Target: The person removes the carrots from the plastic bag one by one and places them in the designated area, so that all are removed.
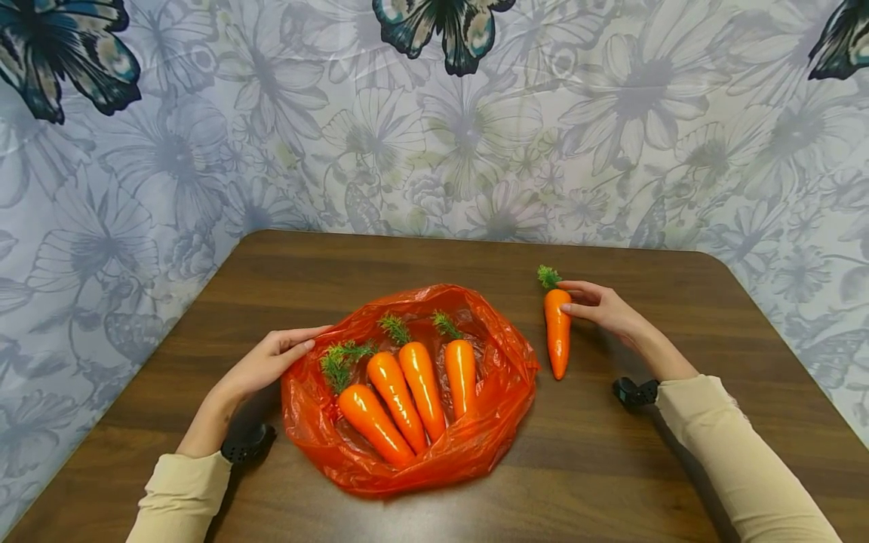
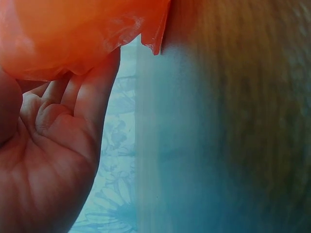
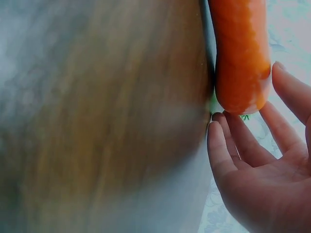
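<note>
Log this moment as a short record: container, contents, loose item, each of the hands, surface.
container: red plastic bag, mouth open
contents: four carrots
loose item: one loose carrot, right of the bag
left hand: touching the bag's left side
right hand: at the loose carrot's leafy end; grip unclear
surface: brown wood-grain table

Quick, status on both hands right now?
Left hand: closed, pinching the edge of the red bag.
Right hand: open, at the leafy end of the carrot lying outside the bag; no firm grip shows.
</note>
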Demonstrator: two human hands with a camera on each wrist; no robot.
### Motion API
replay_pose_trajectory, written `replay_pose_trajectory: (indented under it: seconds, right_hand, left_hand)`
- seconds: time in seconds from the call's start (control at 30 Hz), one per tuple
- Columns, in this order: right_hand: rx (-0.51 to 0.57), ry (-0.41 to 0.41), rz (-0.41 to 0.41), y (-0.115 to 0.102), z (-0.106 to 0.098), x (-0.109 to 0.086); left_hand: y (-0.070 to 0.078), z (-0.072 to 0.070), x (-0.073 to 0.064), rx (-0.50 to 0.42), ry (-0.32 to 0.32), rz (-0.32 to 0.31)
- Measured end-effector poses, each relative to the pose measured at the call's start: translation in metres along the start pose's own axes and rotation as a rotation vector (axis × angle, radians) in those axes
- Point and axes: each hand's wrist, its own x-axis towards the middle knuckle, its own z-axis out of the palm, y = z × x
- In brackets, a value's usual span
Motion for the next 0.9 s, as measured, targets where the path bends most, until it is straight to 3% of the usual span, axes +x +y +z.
replay_pose_trajectory:
  seconds: [0.2, 0.37, 0.47, 0.57, 0.7, 0.9]
  right_hand:
    - [0.008, 0.058, -0.001, -0.004, -0.002, -0.005]
    - [0.037, 0.230, -0.024, -0.016, -0.002, -0.017]
    - [0.103, 0.319, -0.075, -0.027, 0.004, -0.025]
    - [0.211, 0.348, -0.158, -0.042, 0.015, -0.032]
    - [0.307, 0.297, -0.266, -0.064, 0.038, -0.039]
    - [0.265, 0.083, -0.320, -0.085, 0.086, -0.042]
  left_hand:
    - [0.000, 0.000, 0.000, 0.000, -0.007, 0.000]
    - [0.001, 0.000, 0.001, -0.007, -0.010, 0.015]
    - [0.001, 0.000, 0.002, -0.011, -0.014, 0.018]
    - [0.001, 0.000, 0.001, -0.014, -0.017, 0.016]
    - [0.001, 0.001, -0.001, -0.023, -0.019, 0.014]
    - [0.001, 0.002, -0.001, -0.042, -0.020, 0.006]
